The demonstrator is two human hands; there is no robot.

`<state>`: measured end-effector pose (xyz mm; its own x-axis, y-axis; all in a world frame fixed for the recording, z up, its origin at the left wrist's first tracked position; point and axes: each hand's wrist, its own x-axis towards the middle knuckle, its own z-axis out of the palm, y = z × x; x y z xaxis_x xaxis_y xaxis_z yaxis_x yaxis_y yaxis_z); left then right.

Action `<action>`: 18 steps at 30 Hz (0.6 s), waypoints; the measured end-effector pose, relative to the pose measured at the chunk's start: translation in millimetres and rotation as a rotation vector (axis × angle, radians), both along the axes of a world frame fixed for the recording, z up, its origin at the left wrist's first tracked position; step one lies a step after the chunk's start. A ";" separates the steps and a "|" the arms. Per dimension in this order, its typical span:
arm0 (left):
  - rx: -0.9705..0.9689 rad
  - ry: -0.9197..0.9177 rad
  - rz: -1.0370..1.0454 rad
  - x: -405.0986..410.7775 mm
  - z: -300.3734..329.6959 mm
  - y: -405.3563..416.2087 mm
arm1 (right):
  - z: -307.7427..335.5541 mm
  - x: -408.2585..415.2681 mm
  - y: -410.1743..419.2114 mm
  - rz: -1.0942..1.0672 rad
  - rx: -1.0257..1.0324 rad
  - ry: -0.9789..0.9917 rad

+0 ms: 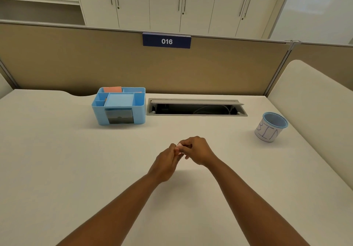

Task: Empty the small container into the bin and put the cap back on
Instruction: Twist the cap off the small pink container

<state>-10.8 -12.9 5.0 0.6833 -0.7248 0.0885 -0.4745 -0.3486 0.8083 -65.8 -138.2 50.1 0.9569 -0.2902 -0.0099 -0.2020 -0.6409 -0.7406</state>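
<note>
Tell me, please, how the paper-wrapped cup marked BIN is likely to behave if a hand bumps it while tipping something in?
The cup looks small and light, so a bump would probably slide it across the smooth desk. It appears empty, which gives it little weight to resist tipping. Its round wall suggests it would roll if knocked over.

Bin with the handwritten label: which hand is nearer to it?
Right. The right hand lies left of and nearer the camera than the bin; the left hand sits farther left, beside it.

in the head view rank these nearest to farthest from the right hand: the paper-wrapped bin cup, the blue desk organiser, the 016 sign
From the right hand:
1. White paper-wrapped cup marked BIN, to its right on the desk.
2. Light blue plastic desk organiser, left and further back; close to the cup's rank.
3. Dark blue 016 sign, up on the partition.
</note>
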 end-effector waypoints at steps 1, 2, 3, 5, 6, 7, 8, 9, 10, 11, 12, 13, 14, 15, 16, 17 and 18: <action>0.003 0.008 -0.015 1.3 0.8 0.0 | 0.0 -0.2 -0.5 0.004 -0.020 -0.006; 0.007 0.016 -0.031 2.7 1.2 0.2 | 0.0 -0.6 -0.9 0.012 -0.036 -0.011; 0.014 0.027 -0.049 3.8 1.8 0.6 | -0.4 -1.2 -1.4 0.021 -0.049 -0.018; 0.033 0.054 -0.089 5.8 3.0 1.6 | -1.4 -2.2 -2.4 0.042 -0.064 -0.028; 0.042 0.062 -0.108 6.5 3.6 2.3 | -1.9 -2.8 -2.8 0.050 -0.064 -0.031; 0.050 0.070 -0.121 7.0 4.4 2.9 | -2.1 -2.8 -3.2 0.059 -0.064 -0.032; 0.053 0.077 -0.128 7.2 5.3 3.0 | -2.5 -3.0 -3.7 0.067 -0.067 -0.031; 0.054 0.087 -0.131 7.1 6.0 3.0 | -2.6 -2.7 -4.3 0.075 -0.070 -0.027; 0.053 0.097 -0.134 6.8 6.6 3.2 | -2.6 -2.5 -4.8 0.084 -0.074 -0.022; 0.054 0.107 -0.138 6.1 7.4 3.4 | -2.3 -2.2 -5.4 0.094 -0.078 -0.019; 0.054 0.115 -0.144 5.8 7.3 3.7 | -1.8 -2.3 -5.9 0.106 -0.085 -0.017; 0.058 0.120 -0.150 5.6 7.7 4.2 | -0.8 -2.7 -6.2 0.118 -0.093 -0.016; 0.062 0.121 -0.155 5.9 8.3 4.7 | 0.1 -3.3 -6.3 0.128 -0.098 -0.017; 0.070 0.120 -0.161 6.7 8.8 5.1 | 1.0 -4.4 -6.3 0.136 -0.098 -0.021; 0.074 0.115 -0.167 7.8 9.1 5.1 | 1.5 -5.5 -6.1 0.138 -0.096 -0.028; 0.080 0.108 -0.170 8.7 9.4 4.8 | 1.8 -6.2 -5.9 0.137 -0.097 -0.036; 0.080 0.097 -0.170 9.1 9.2 4.4 | 2.2 -6.5 -5.2 0.133 -0.100 -0.043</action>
<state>-1.7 -8.5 14.2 0.5534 -0.8322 -0.0338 -0.4533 -0.3350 0.8260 -72.4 -143.3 52.3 0.9859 -0.1584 0.0543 -0.0801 -0.7310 -0.6776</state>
